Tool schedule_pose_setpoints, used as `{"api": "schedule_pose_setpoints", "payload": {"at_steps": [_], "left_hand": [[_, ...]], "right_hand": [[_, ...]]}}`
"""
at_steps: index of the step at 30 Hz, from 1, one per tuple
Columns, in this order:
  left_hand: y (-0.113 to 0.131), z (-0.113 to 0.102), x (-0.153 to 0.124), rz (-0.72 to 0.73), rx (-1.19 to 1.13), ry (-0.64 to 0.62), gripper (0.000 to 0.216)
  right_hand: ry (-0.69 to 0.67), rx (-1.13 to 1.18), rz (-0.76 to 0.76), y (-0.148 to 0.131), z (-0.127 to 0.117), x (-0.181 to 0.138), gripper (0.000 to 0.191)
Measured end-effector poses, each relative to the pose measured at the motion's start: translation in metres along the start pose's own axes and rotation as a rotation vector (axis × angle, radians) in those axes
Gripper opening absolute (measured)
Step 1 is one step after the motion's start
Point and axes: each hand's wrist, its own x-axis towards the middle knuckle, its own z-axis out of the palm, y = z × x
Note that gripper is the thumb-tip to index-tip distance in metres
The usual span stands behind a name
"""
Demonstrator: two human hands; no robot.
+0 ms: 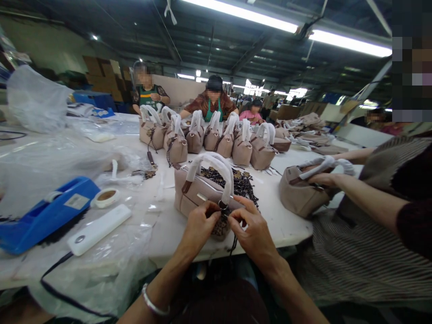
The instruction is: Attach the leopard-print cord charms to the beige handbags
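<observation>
A beige handbag (186,199) with a silver zip stands on the table in front of me, its two handles (228,177) wrapped in white paper. At the near end of the bag, below the handle's metal ring (222,204), hangs a dark cord charm (233,244). My left hand (201,223) pinches the cord beside the ring. Thumb and forefinger of my right hand (254,226) are closed on the same cord from the other side. Just behind the bag lies a pile of dark cord charms with brass-coloured flowers (245,185).
Several similar handbags (241,150) stand in rows farther back. At left are a blue tape dispenser (50,216), a tape roll (105,198), a white corded device (99,229) and plastic sheeting (37,99). A co-worker's hands reach into another handbag (297,193) at right. More people sit across the table.
</observation>
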Motion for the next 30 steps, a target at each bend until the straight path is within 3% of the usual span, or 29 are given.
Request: {"api": "schedule_pose_setpoints", "payload": {"at_steps": [7, 20, 30], "left_hand": [[-0.017, -0.007, 0.005, -0.099, -0.262, -0.088, 0.019], [-0.006, -0.008, 0.004, -0.035, -0.118, -0.108, 0.015], [-0.016, -0.011, 0.009, -0.020, -0.144, -0.127, 0.015]], "right_hand": [[0.028, -0.162, -0.093, 0.003, 0.020, 0.002, 0.013], [0.024, -0.209, -0.018, -0.001, 0.026, 0.004, 0.012], [-0.024, -0.159, -0.045, 0.000, 0.016, 0.010, 0.015]]}}
